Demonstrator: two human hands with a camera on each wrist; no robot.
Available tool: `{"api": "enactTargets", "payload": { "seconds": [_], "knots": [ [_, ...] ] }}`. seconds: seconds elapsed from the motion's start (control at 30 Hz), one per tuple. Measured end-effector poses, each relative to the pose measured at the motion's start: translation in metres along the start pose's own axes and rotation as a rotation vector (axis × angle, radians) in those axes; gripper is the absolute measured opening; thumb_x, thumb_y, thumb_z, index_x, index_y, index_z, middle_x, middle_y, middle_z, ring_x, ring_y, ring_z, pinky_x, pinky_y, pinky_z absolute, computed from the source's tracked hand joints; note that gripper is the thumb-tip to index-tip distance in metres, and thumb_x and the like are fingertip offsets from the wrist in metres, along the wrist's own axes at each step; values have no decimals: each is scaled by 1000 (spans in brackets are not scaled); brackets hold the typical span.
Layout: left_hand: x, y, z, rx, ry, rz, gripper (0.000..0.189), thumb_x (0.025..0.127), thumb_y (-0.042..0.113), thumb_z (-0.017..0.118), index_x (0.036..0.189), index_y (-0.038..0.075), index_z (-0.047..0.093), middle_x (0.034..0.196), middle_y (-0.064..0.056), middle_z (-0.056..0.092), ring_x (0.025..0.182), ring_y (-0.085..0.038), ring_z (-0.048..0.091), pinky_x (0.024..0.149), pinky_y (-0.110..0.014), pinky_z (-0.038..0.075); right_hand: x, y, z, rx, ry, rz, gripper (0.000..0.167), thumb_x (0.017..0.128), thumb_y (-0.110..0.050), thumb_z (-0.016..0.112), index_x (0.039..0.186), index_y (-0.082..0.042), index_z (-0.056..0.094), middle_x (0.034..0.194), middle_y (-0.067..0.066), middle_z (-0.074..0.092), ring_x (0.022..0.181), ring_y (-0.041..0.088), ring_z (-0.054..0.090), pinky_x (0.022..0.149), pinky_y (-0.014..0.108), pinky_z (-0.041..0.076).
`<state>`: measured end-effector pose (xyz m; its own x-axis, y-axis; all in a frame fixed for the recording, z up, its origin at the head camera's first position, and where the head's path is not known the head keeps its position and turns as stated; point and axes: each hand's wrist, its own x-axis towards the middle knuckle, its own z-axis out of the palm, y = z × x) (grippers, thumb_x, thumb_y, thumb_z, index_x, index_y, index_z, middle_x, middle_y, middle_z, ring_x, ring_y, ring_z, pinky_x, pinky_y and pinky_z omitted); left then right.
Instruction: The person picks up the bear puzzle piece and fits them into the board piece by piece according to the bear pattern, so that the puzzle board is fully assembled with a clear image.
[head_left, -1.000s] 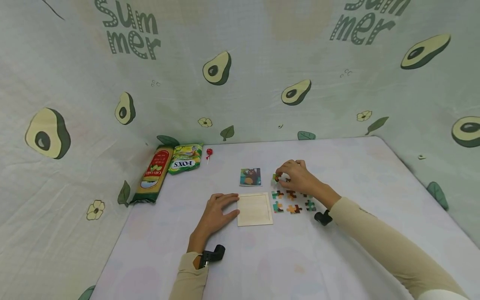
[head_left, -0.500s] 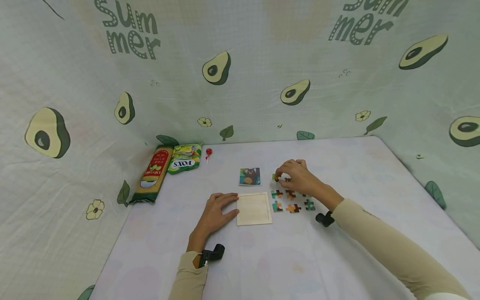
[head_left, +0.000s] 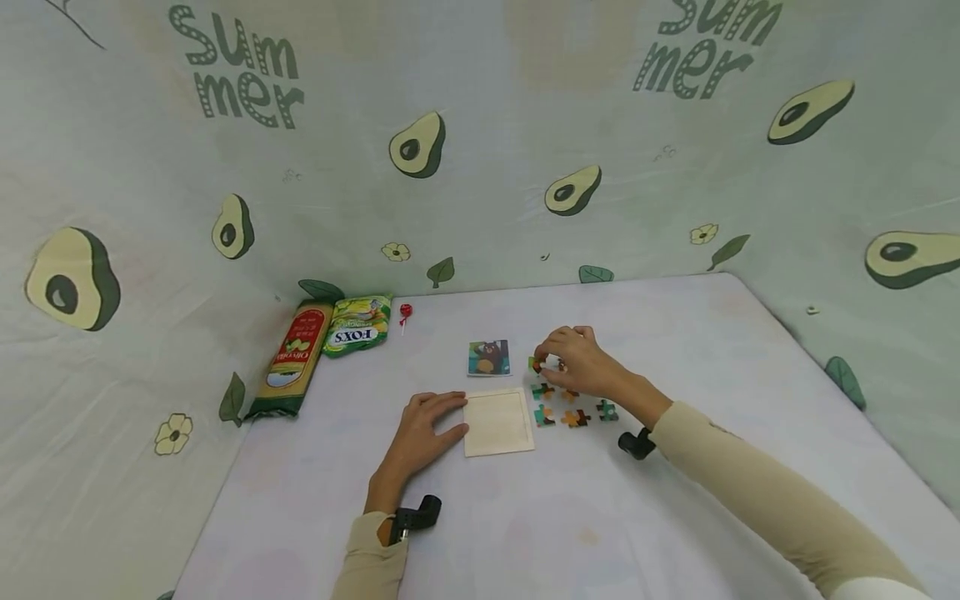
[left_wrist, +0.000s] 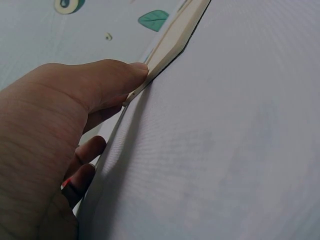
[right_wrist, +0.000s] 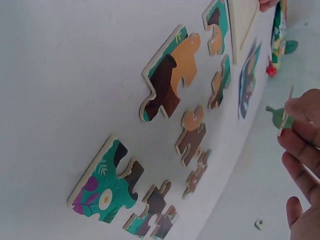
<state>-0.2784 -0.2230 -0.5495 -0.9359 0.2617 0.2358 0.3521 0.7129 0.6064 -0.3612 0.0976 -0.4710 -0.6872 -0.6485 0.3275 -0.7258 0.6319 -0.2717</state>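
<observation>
My left hand point(head_left: 420, 437) rests at the left side of a shallow wooden puzzle frame point(head_left: 498, 423). The thumb point(left_wrist: 127, 74) touches its edge, and the index finger lies at the upper left corner in the head view. Right of the frame, my right hand point(head_left: 581, 362) pinches a thin puzzle piece point(right_wrist: 286, 114) between thumb and index finger, above the table. Beneath and in front of it, several printed jigsaw pieces point(head_left: 576, 418) lie in rows, some hidden by the hand. One near piece point(right_wrist: 102, 185) is green with a white flower.
A small bear picture card point(head_left: 489, 358) lies behind the frame. Far left are a long golden packet point(head_left: 298, 350), a green FOX'S candy bag point(head_left: 358, 323) and a red lollipop point(head_left: 406, 311). A printed cloth wall point(head_left: 480, 208) stands behind the table.
The head view has shifted slightly, moving the scene left. My right hand has moved a little left with the pinched piece. The left hand stays at the frame.
</observation>
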Motion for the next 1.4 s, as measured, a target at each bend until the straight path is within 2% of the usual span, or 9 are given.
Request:
{"api": "enactTargets", "payload": {
  "seconds": [0.5,0.83,1.03,1.4],
  "knots": [
    [1,2,-2,26,-12,11,45,91,35,74,132,19,67,141,5,58,127,-28,44,105,-54,35,1,-13,-1,14,6,-47,19,88,-18,78,106,-14,73,107,0,69,110,25,57,98,57,30],
    [1,0,-2,22,-5,16,44,91,35,75,131,20,68,140,5,58,127,-28,45,105,-54,34,2,-26,2,22,21,-121,15,87,-15,78,102,-15,72,105,-2,69,109,23,57,98,58,31],
    [1,-2,2,22,-12,34,44,91,35,74,131,19,68,140,5,59,125,-28,46,105,-54,34,2,-33,3,23,16,-130,15,87,-14,78,101,-15,73,104,-1,69,110,24,57,98,59,31],
    [2,-1,0,35,5,44,43,91,34,74,131,18,67,140,3,59,125,-30,46,104,-56,33,6,-42,6,22,15,-145,17,86,-15,79,102,-15,73,105,0,69,110,24,57,98,58,33]
  ]
}}
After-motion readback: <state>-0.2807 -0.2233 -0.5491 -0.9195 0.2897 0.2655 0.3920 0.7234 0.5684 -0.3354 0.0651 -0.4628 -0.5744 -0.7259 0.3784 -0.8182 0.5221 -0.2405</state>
